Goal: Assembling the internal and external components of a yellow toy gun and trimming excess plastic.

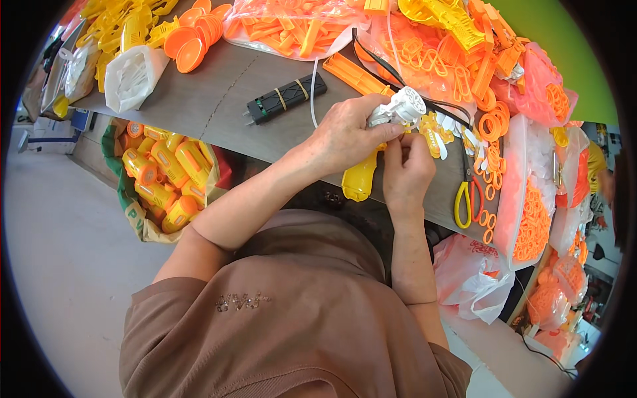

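My left hand [348, 136] grips a toy piece with a yellow handle [360, 179] and a white round, ribbed head [400, 107], held over the near edge of the grey table [219, 99]. My right hand [406, 166] sits just below the white head, its fingertips pinched against the piece. What the fingertips pinch is too small to tell. Small white and yellow parts [443, 136] lie on the table right beside both hands.
A black rectangular tool [285, 98] and an orange flat part [355, 74] lie beyond the hands. Yellow-handled scissors [462, 202] and orange rings [492, 126] lie right. Bags of orange parts [531, 219] crowd the right, a sack of yellow-orange pieces [162, 182] stands below the table left.
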The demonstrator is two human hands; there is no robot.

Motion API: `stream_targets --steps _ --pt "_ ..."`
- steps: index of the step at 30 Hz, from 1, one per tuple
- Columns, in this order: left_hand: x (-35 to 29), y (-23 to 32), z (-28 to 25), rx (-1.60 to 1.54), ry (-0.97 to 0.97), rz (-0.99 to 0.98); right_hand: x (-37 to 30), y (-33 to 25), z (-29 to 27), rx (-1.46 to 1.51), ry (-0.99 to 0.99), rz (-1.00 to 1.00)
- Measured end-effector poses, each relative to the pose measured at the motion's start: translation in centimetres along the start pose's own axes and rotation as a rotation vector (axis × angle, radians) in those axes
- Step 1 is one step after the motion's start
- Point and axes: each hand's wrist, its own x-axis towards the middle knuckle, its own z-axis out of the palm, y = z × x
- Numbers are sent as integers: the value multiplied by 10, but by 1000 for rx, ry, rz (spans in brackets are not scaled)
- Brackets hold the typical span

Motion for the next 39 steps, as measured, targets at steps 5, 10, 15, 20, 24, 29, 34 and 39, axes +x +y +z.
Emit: stream_targets --steps 5,10,15,20,24,29,34,39 --pt "0 -5 2 -58 21 17 -2 -6 4 376 76 253" --pt "1 0 1 -87 25 -2 -11 10 19 358 181 107" --pt "0 2 -1 -22 8 0 -10 13 18 137 182 -73" --pt "0 -2 2 -23 38 41 -6 8 16 -48 217 -250" --pt "0 0 2 -11 29 33 -7 10 13 -77 188 -263" --pt "0 -4 4 1 54 38 -4 -1 9 -105 147 -213" --pt "0 -1 2 27 51 21 0 2 7 -107 105 -189" --pt "1 -5 5 19 60 66 2 -11 6 -253 121 -278"
